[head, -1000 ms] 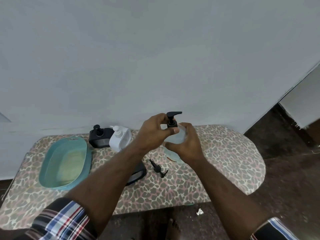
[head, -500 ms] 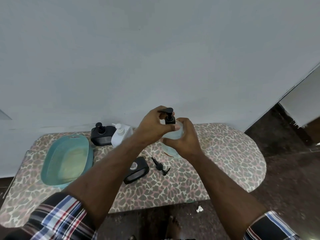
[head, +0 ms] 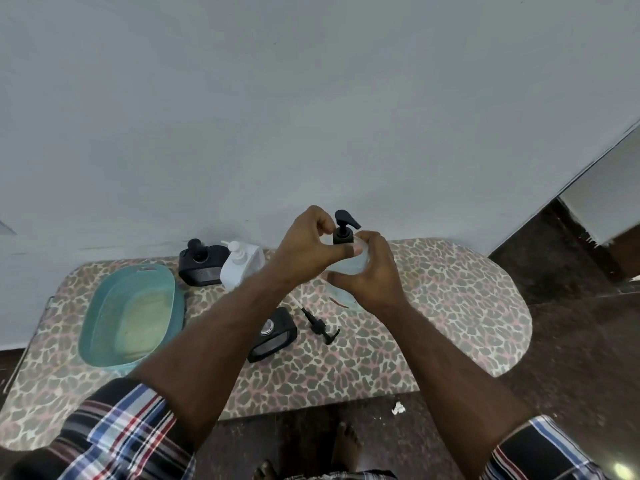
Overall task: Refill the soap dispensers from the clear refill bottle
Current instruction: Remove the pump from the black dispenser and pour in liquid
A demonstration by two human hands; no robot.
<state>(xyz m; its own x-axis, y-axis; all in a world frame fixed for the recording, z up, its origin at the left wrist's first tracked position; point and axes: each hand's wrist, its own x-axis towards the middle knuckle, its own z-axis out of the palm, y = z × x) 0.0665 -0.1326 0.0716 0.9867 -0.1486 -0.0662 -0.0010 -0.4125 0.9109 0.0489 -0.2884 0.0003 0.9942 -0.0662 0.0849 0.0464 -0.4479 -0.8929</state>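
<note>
A clear refill bottle [head: 348, 265] with a black pump top [head: 344, 227] is held upright above the table. My right hand [head: 370, 271] wraps around its body. My left hand [head: 308, 247] pinches the black pump collar with thumb and fingers. A black dispenser [head: 202, 263] and a white dispenser [head: 240, 265], both with pumps on, stand at the back. Another black dispenser [head: 273, 336] lies open-topped under my left forearm, with its loose black pump [head: 320, 325] lying beside it.
A teal oval basin [head: 93, 327] sits on the left of the leopard-print table [head: 450, 306]. The wall is right behind the table. Dark floor with a scrap of paper [head: 398, 408] and bare feet lies below the front edge.
The pump spout has turned from pointing left to pointing right while my left hand keeps hold of the collar. The bottle stays in my right hand.
</note>
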